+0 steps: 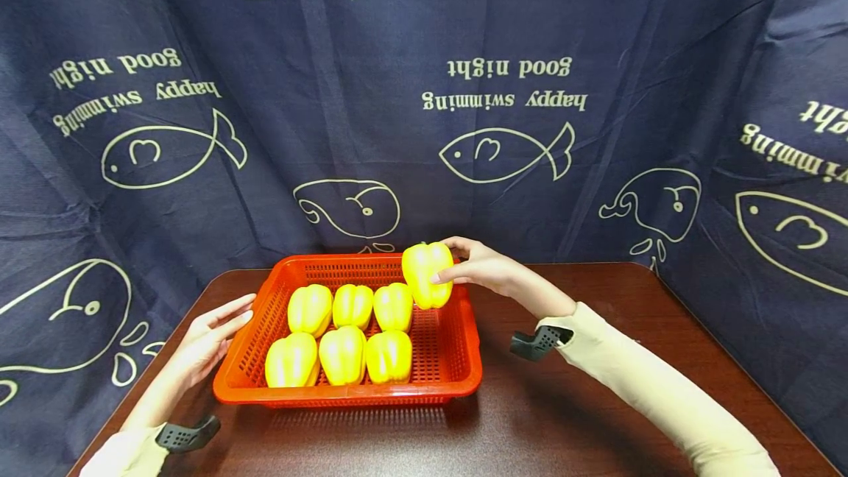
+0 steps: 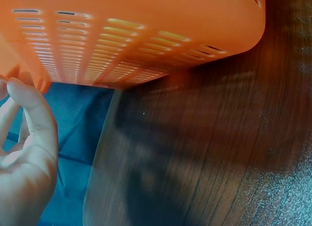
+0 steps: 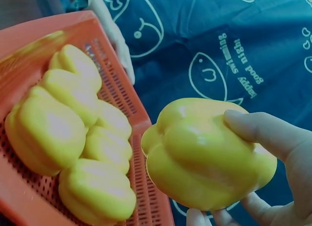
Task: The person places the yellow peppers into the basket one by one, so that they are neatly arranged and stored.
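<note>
Pinched between the thumb and fingers of my right hand [image 1: 480, 267] is a yellow bell pepper [image 1: 424, 271], raised over the back right corner of an orange-red plastic basket [image 1: 464, 377]. In the right wrist view, the thumb lies on one side of this pepper [image 3: 204, 158], fingertips on the other. My left hand [image 1: 205, 341] is at the basket's left side, its extended fingers by the outside of the rim; nothing is seen in its grasp. Several more yellow bell peppers [image 1: 342, 355] sit in the basket in two rows of three.
The basket stands on a dark brown wooden table [image 1: 543, 418]. A navy cloth [image 1: 397, 57] with fish and whale drawings hangs behind and at both sides. Black wrist mounts [image 1: 188, 435] are worn on both forearms. Bare basket mesh shows right of the peppers.
</note>
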Tool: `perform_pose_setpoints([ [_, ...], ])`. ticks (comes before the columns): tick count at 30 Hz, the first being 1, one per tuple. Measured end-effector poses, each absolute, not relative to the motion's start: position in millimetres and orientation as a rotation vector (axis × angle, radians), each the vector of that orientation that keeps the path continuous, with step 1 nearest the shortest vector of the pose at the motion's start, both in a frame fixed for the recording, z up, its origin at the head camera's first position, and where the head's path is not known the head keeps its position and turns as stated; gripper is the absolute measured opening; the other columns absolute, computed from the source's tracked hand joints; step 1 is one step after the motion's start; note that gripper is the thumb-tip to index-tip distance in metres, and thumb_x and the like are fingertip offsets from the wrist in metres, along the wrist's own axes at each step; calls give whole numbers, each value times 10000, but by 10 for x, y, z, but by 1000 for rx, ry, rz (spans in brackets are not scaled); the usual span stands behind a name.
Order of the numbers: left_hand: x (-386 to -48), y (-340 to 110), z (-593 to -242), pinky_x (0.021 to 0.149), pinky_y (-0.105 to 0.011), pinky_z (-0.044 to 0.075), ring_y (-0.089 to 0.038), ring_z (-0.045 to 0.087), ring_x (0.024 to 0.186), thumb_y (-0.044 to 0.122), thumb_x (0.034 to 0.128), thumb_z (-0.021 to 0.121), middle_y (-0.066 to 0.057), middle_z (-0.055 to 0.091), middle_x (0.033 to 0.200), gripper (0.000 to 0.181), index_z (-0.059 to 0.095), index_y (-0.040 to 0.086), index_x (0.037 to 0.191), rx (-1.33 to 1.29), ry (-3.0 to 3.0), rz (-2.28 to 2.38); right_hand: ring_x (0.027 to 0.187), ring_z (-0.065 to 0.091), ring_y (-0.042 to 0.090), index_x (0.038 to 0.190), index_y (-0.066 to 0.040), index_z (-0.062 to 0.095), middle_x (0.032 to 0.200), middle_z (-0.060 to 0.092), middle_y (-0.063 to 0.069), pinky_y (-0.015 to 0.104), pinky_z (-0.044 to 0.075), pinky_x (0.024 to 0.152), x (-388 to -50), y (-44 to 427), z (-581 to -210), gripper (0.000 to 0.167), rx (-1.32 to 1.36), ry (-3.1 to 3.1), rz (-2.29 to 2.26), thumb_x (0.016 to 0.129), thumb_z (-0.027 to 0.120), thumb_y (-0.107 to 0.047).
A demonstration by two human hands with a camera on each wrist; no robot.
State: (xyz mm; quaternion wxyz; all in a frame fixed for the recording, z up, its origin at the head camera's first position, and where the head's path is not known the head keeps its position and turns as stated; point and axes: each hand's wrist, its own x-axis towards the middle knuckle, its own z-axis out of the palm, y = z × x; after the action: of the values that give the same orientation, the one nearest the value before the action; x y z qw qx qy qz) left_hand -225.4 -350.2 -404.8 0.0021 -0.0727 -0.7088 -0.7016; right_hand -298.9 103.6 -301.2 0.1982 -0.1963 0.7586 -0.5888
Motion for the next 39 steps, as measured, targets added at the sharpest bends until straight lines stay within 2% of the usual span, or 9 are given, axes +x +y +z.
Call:
perform_pose_setpoints([
  [2, -2255, -3503, -4051, 443, -82, 392, 48, 516, 538, 96, 975, 548, 191, 667, 1054, 344, 650, 321, 1213, -207, -2235, -2184, 923, 629, 160, 1321, -15, 436, 1177, 533, 118, 311, 539, 906, -2995, 977, -3007, 592, -532, 2121, -1645, 794, 700, -66],
  [7, -2252, -3497, -4050, 429, -88, 377, 40, 457, 488, 96, 974, 549, 178, 664, 1040, 343, 650, 323, 1210, -197, -2234, -2180, 940, 623, 177, 1321, -10, 437, 1173, 540, 120, 341, 533, 931, -3031, 837, -3030, 585, -528, 2089, -1654, 798, 695, -58],
  [13, -2252, -3499, -4050, 477, -96, 432, 36, 579, 623, 87, 973, 546, 170, 668, 1034, 342, 654, 312, 1208, -207, -2222, -2191, 969, 612, 188, 1322, 2, 435, 1173, 549, 122, 386, 505, 980, -3073, 657, -3070, 578, -492, 2054, -1674, 802, 685, -32],
  [17, -2247, -3500, -4048, 483, -97, 433, 43, 569, 632, 89, 976, 542, 173, 667, 1042, 338, 654, 308, 1209, -218, -2211, -2198, 1011, 590, 202, 1327, -6, 431, 1171, 545, 118, 423, 468, 1027, -3088, 531, -3071, 588, -458, 2060, -1664, 803, 693, -50],
  [21, -2248, -3501, -4049, 458, -95, 404, 52, 512, 562, 103, 976, 547, 179, 671, 1034, 330, 653, 317, 1203, -212, -2218, -2188, 1045, 568, 220, 1327, -18, 434, 1159, 545, 110, 448, 445, 1049, -3102, 410, -3061, 599, -433, 2062, -1654, 797, 709, -76],
  [25, -2251, -3506, -4056, 619, -107, 515, 51, 617, 725, 80, 984, 522, 180, 670, 1073, 350, 628, 272, 1256, -258, -2189, -2239, 1049, 564, 225, 1339, -6, 417, 1167, 544, 120, 457, 432, 1060, -3114, 299, -3061, 607, -435, 2031, -1658, 805, 698, -72],
  [28, -2256, -3511, -4056, 763, -196, 563, -14, 666, 932, 55, 991, 497, 168, 666, 1101, 369, 604, 234, 1295, -295, -2160, -2298, 1075, 564, 235, 1369, -3, 381, 1213, 534, 141, 457, 419, 1073, -3120, 218, -3070, 641, -416, 2004, -1662, 813, 693, -67],
  [34, -2266, -3515, -4052, 774, -202, 563, -24, 671, 936, 64, 991, 500, 162, 670, 1088, 368, 601, 239, 1299, -270, -2166, -2310, 1151, 563, 285, 1388, -17, 355, 1318, 509, 167, 454, 397, 1091, -3127, 32, -3109, 656, -360, 1969, -1668, 826, 690, -59],
  [39, -2265, -3514, -4062, 759, -175, 557, -5, 666, 911, 65, 988, 508, 166, 674, 1082, 365, 608, 239, 1293, -272, -2167, -2287, 1103, 588, 270, 1340, -31, 400, 1288, 545, 159, 446, 405, 1086, -3132, -139, -3147, 583, -347, 1945, -1668, 830, 681, -43],
])
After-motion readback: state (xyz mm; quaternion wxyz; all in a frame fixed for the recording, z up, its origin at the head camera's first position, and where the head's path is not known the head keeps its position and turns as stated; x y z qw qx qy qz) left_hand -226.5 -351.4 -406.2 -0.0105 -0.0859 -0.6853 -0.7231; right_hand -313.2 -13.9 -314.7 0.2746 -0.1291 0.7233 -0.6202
